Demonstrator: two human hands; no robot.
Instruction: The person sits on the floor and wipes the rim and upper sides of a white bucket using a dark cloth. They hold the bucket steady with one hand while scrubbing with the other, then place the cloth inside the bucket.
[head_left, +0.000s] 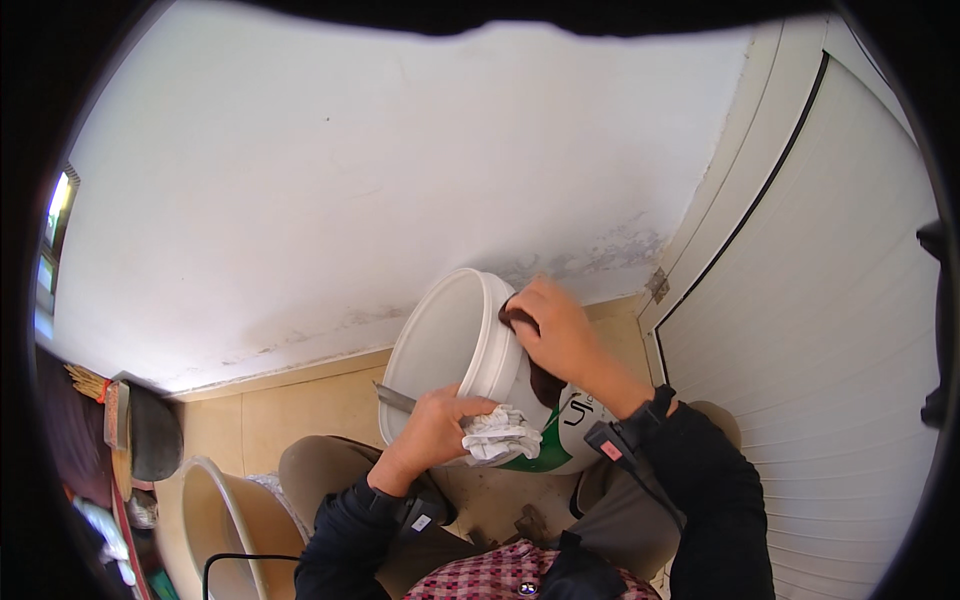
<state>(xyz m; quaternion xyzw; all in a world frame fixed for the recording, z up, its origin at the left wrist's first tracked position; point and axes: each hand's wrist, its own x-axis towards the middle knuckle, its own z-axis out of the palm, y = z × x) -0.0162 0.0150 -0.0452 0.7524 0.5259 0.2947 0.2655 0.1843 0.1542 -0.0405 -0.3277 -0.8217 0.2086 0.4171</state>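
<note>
A white plastic bucket (439, 337) with green and black print lies tilted between the knees, its mouth turned to the left. My left hand (431, 427) grips a crumpled white cloth (501, 433) against the bucket's rim. A flat grey strip (395, 397), perhaps a blade or handle, sticks out past the rim beside that hand; its other end is hidden. My right hand (555, 330) presses a dark brown cloth (546, 384) on the bucket's outer side, just behind the rim.
A beige basin (262, 517) stands at the lower left. Beyond it are a black dustpan-like object (154, 435) and broom bristles (86, 381). A stained white wall (375, 187) rises ahead, and a white door (810, 315) is at the right. Black cables run from both wrists.
</note>
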